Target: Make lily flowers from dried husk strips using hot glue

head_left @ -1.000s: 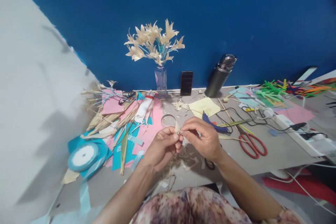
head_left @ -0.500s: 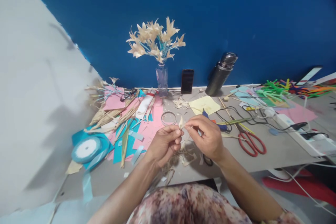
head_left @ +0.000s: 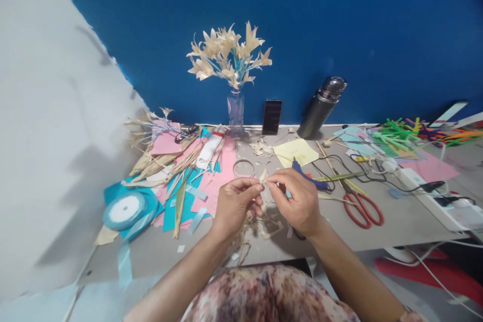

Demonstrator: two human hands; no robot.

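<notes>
Between my two hands is a small cream husk flower (head_left: 263, 175), its tip pointing up. My left hand (head_left: 237, 204) pinches its base between thumb and forefinger, the other fingers curled. My right hand (head_left: 296, 196) is closed too, thumb and forefinger pinching at the flower's right side; exactly what part they hold is hidden. Just beyond the left fingers lies a ring-shaped roll of tape (head_left: 243, 162). Dry husk scraps (head_left: 260, 229) lie under the hands. Past the right hand is a blue glue gun (head_left: 309, 176), partly covered by that hand.
A vase (head_left: 236, 113) of cream husk flowers (head_left: 230, 55) stands at the back beside a phone (head_left: 272, 116) and a thermos (head_left: 320, 108). Red-handled scissors (head_left: 364, 209) and a power strip (head_left: 430, 198) lie right. Blue ribbon (head_left: 126, 210), husks and coloured paper cover the left.
The view has shifted slightly. Both hands stay together at the small flower, with only slight finger movement and the right hand turned a little.
</notes>
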